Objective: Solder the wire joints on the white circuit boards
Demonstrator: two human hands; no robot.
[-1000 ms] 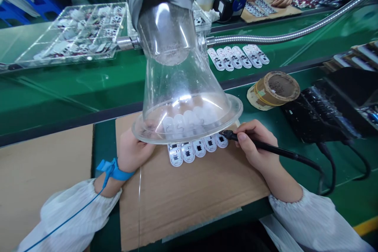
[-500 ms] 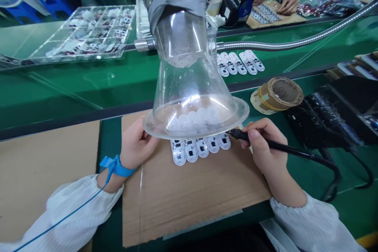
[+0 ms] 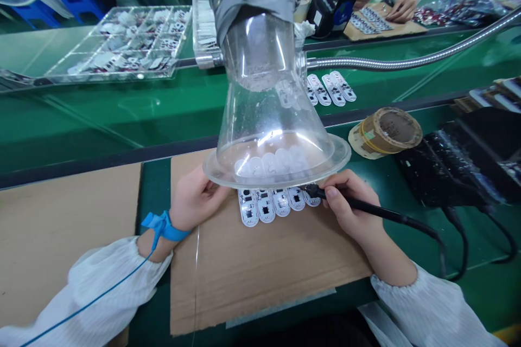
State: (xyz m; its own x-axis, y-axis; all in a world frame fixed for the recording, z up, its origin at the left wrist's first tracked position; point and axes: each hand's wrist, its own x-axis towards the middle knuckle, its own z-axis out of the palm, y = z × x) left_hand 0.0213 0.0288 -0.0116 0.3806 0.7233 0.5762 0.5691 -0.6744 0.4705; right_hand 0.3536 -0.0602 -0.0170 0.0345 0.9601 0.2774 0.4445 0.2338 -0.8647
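A row of white oblong circuit boards (image 3: 266,207) lies on a cardboard sheet (image 3: 260,276), partly seen through a clear funnel-shaped fume hood (image 3: 266,119). My right hand (image 3: 353,205) is closed around a black soldering iron (image 3: 374,211). Its tip end reaches the right-hand boards just under the hood rim; the exact contact is hidden. My left hand (image 3: 197,199) has curled fingers at the left of the row, partly behind the hood rim. What those fingers hold, if anything, is hidden. A blue wrist strap (image 3: 177,233) with a cord circles my left wrist.
A brown round pot (image 3: 385,133) and a black box (image 3: 435,168) with cables stand at right. The hood's metal flexible arm (image 3: 399,66) crosses above. Beyond lie more boards (image 3: 334,89), a divided clear tray (image 3: 130,43) and another person's hand (image 3: 404,6).
My right hand has moved left with the soldering iron, over the right end of the row. The boards behind the hood have shifted left. My left hand looks the same.
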